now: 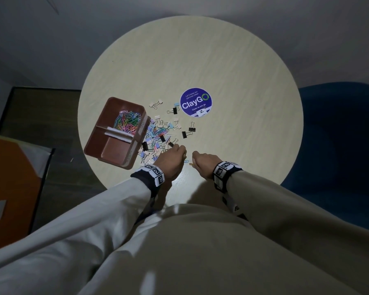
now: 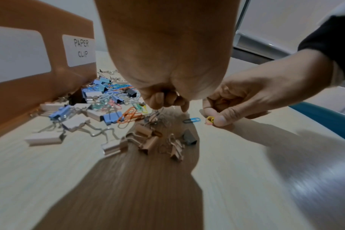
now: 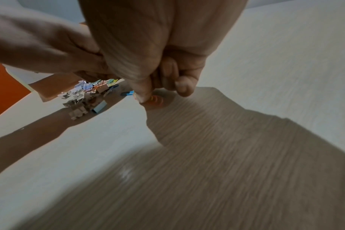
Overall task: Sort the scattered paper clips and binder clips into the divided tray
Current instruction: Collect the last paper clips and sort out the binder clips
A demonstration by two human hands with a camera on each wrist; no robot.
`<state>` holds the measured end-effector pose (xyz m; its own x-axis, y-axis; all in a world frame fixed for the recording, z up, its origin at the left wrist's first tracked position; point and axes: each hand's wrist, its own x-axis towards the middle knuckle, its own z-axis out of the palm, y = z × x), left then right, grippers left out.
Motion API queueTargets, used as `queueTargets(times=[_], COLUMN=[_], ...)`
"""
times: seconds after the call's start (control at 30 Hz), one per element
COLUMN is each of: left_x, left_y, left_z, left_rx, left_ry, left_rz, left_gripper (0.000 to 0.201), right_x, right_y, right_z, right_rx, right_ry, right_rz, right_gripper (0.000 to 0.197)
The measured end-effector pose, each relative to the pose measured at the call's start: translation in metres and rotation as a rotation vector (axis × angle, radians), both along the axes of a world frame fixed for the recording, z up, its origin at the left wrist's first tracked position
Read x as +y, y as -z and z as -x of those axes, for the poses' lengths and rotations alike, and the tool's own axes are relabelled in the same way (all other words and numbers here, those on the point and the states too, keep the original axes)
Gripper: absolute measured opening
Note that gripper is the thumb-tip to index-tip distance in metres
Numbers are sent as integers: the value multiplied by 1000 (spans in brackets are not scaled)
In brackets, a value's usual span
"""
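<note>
The right hand [image 2: 262, 96] was curled low over the table [image 1: 232, 67], its thumb and fingertips [image 2: 220, 120] pinching a small bunch of paper clips, yellow and orange [image 2: 210, 120], well clear of the tray on the side away from it. The left hand [image 1: 168, 160] hung between that hand and the tray [image 1: 94, 143], fingers bent down together with thin wire clips dangling from them; exactly how many it held could not be told. A blue paper clip [image 2: 191, 120] lay flat on the table between the two hands.

Such clips likely weigh next to nothing and are springy, slick wire that tangles and lies flat, so a fingertip pinch or a nail under one loop should serve best. The binder clips [image 2: 148, 143] are stiffer and boxier; their folded bodies or wire handles give a surer hold.

The mixed heap [image 1: 158, 135] spread from the tray's near wall outward, touching it. The tray's far compartment held coloured paper clips [image 1: 127, 122]; its nearer one looked bare. A label reading PAPER CLIP [image 2: 80, 49] faced the heap. Beyond the heap from the tray sat a round purple sticker [image 1: 196, 102]. Tangled binder clips in the heap seem the main hindrance to lifting single paper clips.
</note>
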<state>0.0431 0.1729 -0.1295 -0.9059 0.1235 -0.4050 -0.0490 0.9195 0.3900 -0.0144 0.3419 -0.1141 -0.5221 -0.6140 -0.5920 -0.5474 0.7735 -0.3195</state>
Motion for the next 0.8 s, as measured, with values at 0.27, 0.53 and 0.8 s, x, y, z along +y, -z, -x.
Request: queueTargets(times=[0.27, 0.53, 0.8], left_x=[9, -7, -89], left_y=[7, -23, -76], left_z=[2, 18, 40], left_rx=[54, 93, 223], left_ry=[86, -179, -525], left_rz=[103, -56, -110], left_gripper=[13, 14, 13], right_x=[3, -28, -122], right_y=[-8, -34, -74], right_z=[6, 25, 52], right_rx=[-43, -90, -153], right_ry=[198, 308, 344], right_rz=[66, 268, 533], right_gripper=[27, 20, 19])
